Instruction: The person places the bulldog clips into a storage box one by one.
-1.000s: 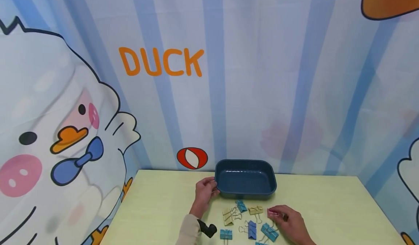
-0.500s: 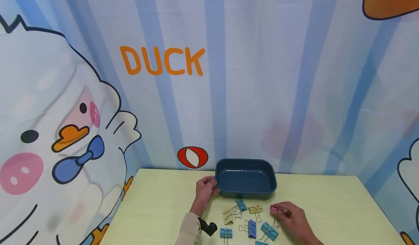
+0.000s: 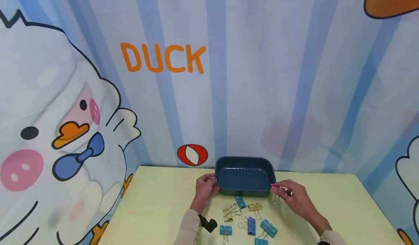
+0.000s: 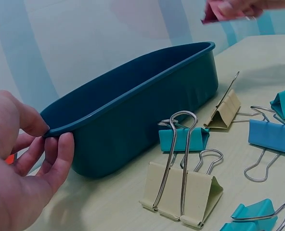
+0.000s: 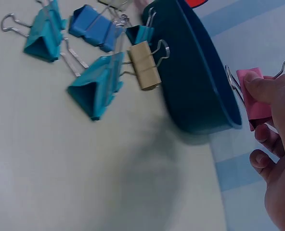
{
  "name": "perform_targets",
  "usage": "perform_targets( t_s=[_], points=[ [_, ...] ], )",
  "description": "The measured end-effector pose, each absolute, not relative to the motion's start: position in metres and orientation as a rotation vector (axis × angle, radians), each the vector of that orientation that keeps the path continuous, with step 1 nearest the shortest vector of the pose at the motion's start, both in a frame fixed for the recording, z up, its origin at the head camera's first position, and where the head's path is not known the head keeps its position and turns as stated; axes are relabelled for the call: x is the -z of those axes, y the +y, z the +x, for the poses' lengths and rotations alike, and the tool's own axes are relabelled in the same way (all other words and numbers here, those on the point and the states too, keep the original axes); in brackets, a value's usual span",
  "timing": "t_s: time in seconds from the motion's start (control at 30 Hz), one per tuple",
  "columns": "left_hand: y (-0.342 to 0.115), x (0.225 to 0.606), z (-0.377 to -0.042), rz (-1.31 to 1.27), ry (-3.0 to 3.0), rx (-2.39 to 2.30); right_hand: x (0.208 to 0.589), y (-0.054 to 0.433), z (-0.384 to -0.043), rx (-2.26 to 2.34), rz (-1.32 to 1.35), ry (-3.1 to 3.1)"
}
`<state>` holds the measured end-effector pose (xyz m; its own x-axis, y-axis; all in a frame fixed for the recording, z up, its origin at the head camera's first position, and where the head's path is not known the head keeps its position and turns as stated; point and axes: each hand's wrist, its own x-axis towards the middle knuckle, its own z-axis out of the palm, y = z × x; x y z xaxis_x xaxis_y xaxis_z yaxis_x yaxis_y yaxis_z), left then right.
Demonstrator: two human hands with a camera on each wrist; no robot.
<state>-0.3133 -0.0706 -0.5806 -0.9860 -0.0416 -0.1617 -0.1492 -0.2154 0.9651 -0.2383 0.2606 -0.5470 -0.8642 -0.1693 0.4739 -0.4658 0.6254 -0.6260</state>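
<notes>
Raising the pink binder clip [image 5: 254, 98] off the tabletop [image 3: 157, 208], the right hand [image 3: 294, 197] has brought it, within the last second, from beside the loose clips to the near right corner of the dark blue container [image 3: 245, 193]; the left hand [image 3: 204, 190] has stayed at the container's left end, and the yellow clips [image 3: 254, 206], teal clips [image 3: 269, 228] and blue clip [image 3: 251, 225] lie in front as they did; for the work in hand, this seems to part the pink clip from the rest and set it by the container, though not inside it.

Both hands are gripping; the right pinches the pink clip between thumb and fingers, the left pinches the rim, thumb above and fingertips below, as the left wrist view makes plain; in the head view the pink clip appears to meet the container's corner, whereas the left wrist view shows a gap, the clip being above rim height; the right wrist view alone shows its wire handles at either side clearly; only the head view looks onto the container's inner floor.
</notes>
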Motion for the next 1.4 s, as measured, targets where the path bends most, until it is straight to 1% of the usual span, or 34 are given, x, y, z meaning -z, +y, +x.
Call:
perform_targets(
  t_s=[0.3, 0.53, 0.7, 1.03, 1.4],
  points=[
    [-0.071, 0.58, -0.314, -0.262, 1.93, -2.377, 0.5, 0.249, -0.266, -1.068, 0.619, -2.544],
    [-0.07, 0.576, -0.313, -0.294, 1.953, -2.365, 0.464, 0.229, -0.29, -1.0, 0.733, -2.541],
    [-0.071, 0.576, -0.313, -0.288, 1.967, -2.369, 0.446, 0.215, -0.306, -0.946, 0.797, -2.535],
    [-0.068, 0.577, -0.318, -0.303, 1.955, -2.367, 0.438, 0.192, -0.322, -0.911, 0.87, -2.529],
    [-0.07, 0.577, -0.318, -0.304, 1.986, -2.35, 0.441, 0.186, -0.332, -0.896, 0.863, -2.511]
  ],
)
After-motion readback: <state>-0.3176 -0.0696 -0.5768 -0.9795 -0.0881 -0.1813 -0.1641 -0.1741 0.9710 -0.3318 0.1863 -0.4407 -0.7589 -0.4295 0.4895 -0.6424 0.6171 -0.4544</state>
